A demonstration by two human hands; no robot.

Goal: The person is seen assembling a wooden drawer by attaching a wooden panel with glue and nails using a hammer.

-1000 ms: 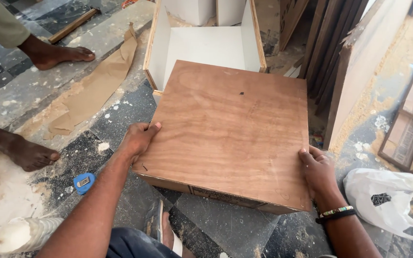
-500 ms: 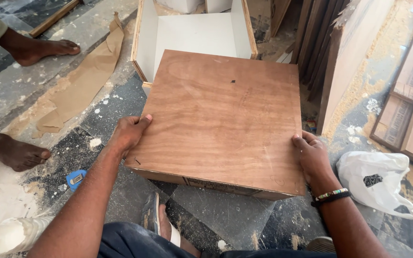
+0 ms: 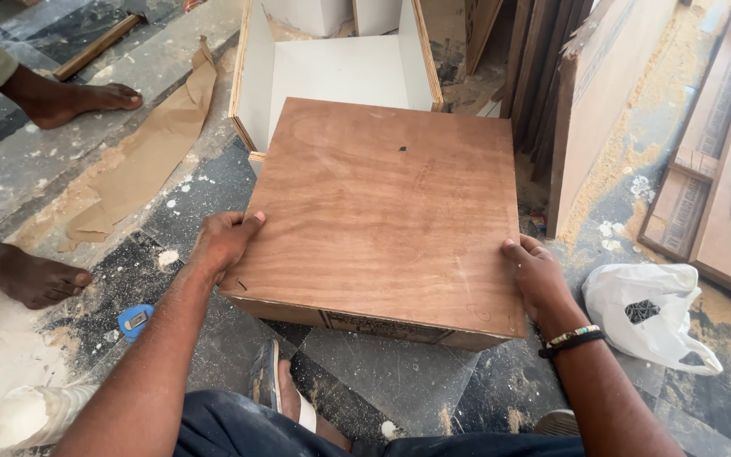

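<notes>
Two hands grip one brown plywood box (image 3: 382, 220) on the dusty floor (image 3: 382, 381), just before an open white-lined box (image 3: 332, 72). Left hand (image 3: 226, 245) clasps its near-left corner, right hand (image 3: 539, 275) its near-right edge; positioning appears underway, calling for a level, even two-handed shift.

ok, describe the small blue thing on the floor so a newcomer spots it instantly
Start at the big brown plywood box held between both hands. Follow the left hand and forearm down to the dusty dark floor beside it. There lies the small blue tool with a pale centre, the only bright blue item around.
</notes>
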